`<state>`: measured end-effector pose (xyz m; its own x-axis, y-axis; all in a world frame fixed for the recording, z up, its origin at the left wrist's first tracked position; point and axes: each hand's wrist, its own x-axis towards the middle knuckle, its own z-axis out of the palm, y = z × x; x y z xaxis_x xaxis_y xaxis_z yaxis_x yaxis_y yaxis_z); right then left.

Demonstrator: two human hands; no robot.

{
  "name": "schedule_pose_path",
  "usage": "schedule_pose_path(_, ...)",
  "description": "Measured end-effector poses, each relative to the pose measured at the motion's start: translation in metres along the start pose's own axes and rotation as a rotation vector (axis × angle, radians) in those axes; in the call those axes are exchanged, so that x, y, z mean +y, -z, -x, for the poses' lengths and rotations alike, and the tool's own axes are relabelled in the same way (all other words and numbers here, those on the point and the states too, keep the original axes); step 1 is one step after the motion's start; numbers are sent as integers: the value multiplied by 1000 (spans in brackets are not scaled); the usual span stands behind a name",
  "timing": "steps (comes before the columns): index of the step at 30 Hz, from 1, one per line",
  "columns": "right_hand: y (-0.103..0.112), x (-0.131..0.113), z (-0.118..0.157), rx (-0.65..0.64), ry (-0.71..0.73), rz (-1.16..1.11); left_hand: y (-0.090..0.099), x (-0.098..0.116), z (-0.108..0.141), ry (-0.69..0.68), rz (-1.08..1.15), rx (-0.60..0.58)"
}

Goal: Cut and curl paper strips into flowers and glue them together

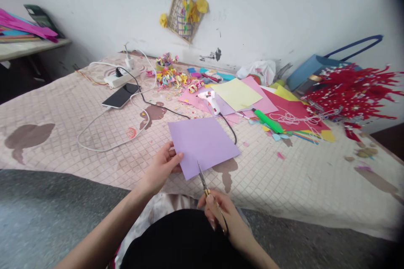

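Observation:
Pinched at its left edge, a sheet of purple paper is held by my left hand, thumb on top and fingers beneath. My right hand grips a pair of scissors by the handles. The blades point up and away from me and meet the paper's near edge; whether they are cutting into it I cannot tell. Just beyond the sheet lies a white hot glue gun, its black cord running partly behind the paper.
A phone on a white cable and a power strip lie at the left. Coloured paper sheets, a green utility knife and white string are to the right, near red decorations and a blue bag.

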<state>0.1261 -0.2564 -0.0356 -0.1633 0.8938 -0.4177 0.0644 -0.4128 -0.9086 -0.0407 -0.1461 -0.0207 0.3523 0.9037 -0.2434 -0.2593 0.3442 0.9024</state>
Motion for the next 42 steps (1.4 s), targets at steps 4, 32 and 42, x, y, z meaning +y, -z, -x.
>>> schedule_pose_path(4,0,1,-1,3,12,-7,0,0,0,2,3,8)
schedule_pose_path(32,-7,-7,-5,-7,-34,-33,5,5,5,-46,-289,-14)
schedule_pose_path(42,-8,-3,-8,-4,18,-72,5,4,5,-37,-283,-23)
